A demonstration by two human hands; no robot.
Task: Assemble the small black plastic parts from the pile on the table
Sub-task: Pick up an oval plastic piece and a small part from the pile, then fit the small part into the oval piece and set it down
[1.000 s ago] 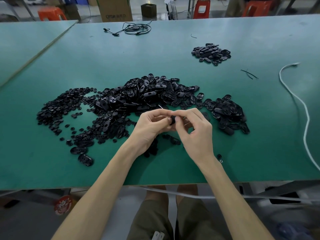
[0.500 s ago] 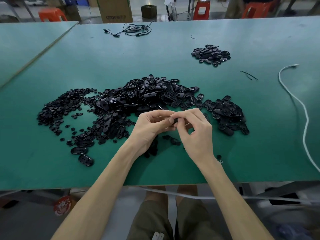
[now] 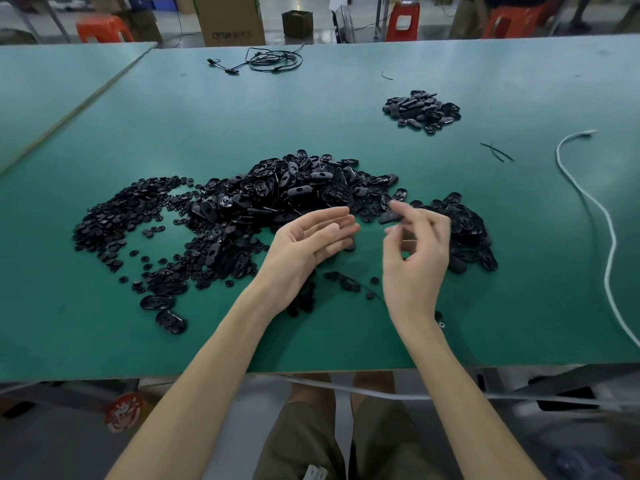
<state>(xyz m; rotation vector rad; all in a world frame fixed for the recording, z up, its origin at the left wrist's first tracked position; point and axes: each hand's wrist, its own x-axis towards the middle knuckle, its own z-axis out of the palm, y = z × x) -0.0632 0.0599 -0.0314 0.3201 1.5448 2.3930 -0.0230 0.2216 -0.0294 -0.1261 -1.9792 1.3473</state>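
We look down over a green table (image 3: 346,109) at a person's two bare forearms reaching in from the near edge. The left hand (image 3: 311,240) lies palm up just above the tabletop, its fingers straight and loosely spread, holding nothing. The right hand (image 3: 415,251), blurred, is raised beside it with a gap between them. Its fingers are curled, and forefinger and thumb appear to pinch one oval black part (image 3: 389,217) at their tips. Just beyond both hands sprawls the main pile (image 3: 298,192) of black oval shells, heaped several deep at the middle of the table. To its left a flatter spread of small round pieces (image 3: 117,216) fans out, touching the main pile. To its right, partly behind the right hand, sits another cluster of ovals (image 3: 467,233). Two loose oval shells (image 3: 169,320) lie near the front left, apart from the rest. A few scattered bits (image 3: 346,282) lie on the table between the wrists. Far back on the right, well apart from everything else, is a small heap (image 3: 420,110) of black parts, and we cannot tell whether they are joined. A white cord (image 3: 612,240) snakes down the right side, and a tangled black cable (image 3: 273,58) rests at the far edge. Beyond the table stand a cardboard box (image 3: 228,19) and orange stools (image 3: 104,29).
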